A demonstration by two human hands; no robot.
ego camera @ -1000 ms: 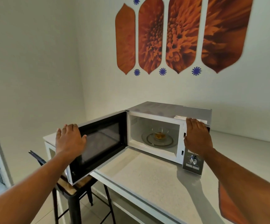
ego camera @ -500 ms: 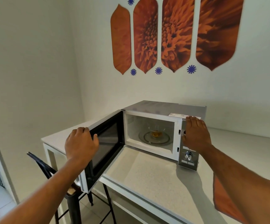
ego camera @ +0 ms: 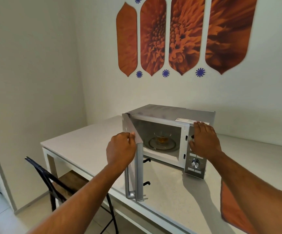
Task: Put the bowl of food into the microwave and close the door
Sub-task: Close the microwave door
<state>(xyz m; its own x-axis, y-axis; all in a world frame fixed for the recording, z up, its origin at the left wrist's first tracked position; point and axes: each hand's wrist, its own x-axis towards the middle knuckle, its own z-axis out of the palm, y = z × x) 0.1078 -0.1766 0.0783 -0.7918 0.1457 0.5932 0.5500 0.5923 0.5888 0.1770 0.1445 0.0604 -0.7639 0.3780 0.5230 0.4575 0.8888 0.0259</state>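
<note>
The silver microwave (ego camera: 170, 112) stands on a white table (ego camera: 86, 141). Its door (ego camera: 139, 174) is half swung in, edge-on to me, with the handle (ego camera: 127, 183) on its outer face. Inside, a clear glass bowl (ego camera: 162, 138) with amber food sits on the turntable. My left hand (ego camera: 120, 149) is curled over the door's outer face near its top edge. My right hand (ego camera: 204, 141) lies flat against the top of the control panel, fingers up to the microwave's top edge.
A black chair (ego camera: 52, 179) with a wooden seat is tucked under the table's left end. An orange cloth (ego camera: 233, 208) lies on the table at the right, under my right forearm. Walls close in behind and to the left.
My left hand has swung the door from wide open to about half closed. My right hand has stayed on the microwave's front. The bowl has not moved.
</note>
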